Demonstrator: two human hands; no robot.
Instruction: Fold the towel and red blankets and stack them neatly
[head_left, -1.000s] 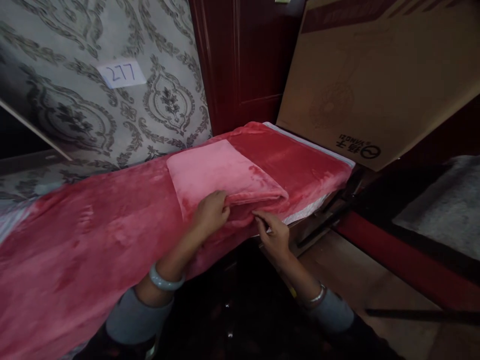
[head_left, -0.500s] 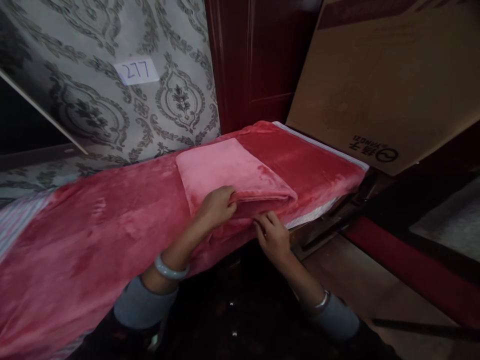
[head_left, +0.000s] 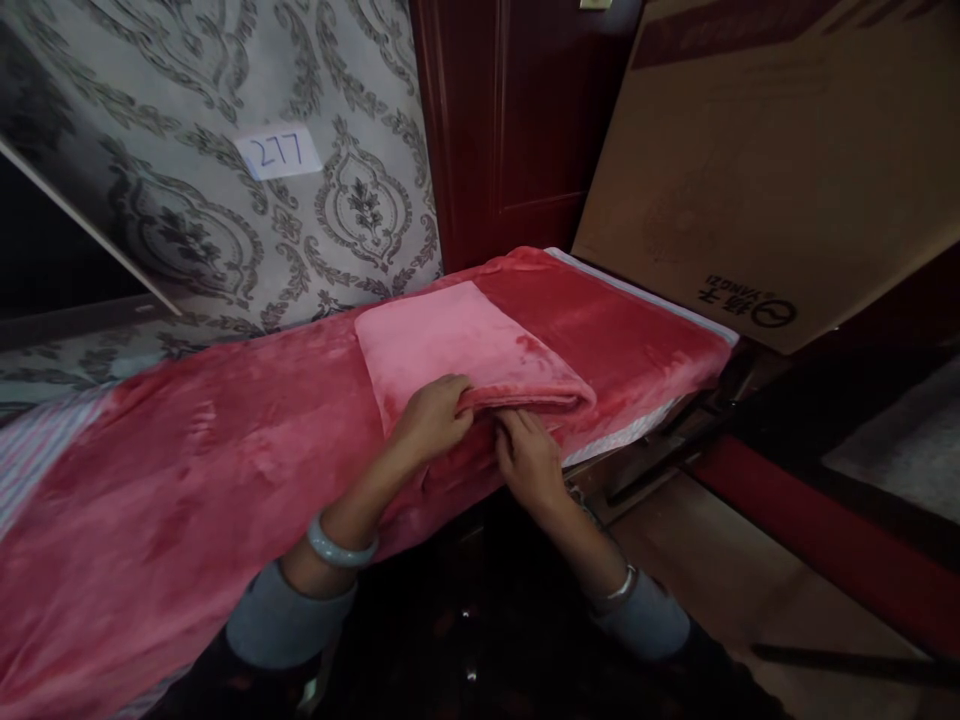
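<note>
A folded pink plush blanket (head_left: 442,335) lies on a larger red-pink plush cover (head_left: 247,440), its layered front edge facing me. My left hand (head_left: 435,415) is closed on the left end of that edge, fingers wrapped around the layers. Just to its right, my right hand (head_left: 531,455) has its fingers bent at the underside of the folded edge, touching the fabric. Its fingertips are partly hidden under the fold, and the cloth there appears pinched.
Behind the bed stand a patterned wall with a "277" paper (head_left: 281,152) and a dark red door (head_left: 510,120). A large cardboard box (head_left: 757,170) leans at the back right. Striped cloth (head_left: 52,440) shows at the left; a red bar (head_left: 810,530) runs at the lower right.
My right hand has moved left and up, from the front of the cover to the folded blanket's edge. My left hand keeps its hold, and the gap under the fold is narrower.
</note>
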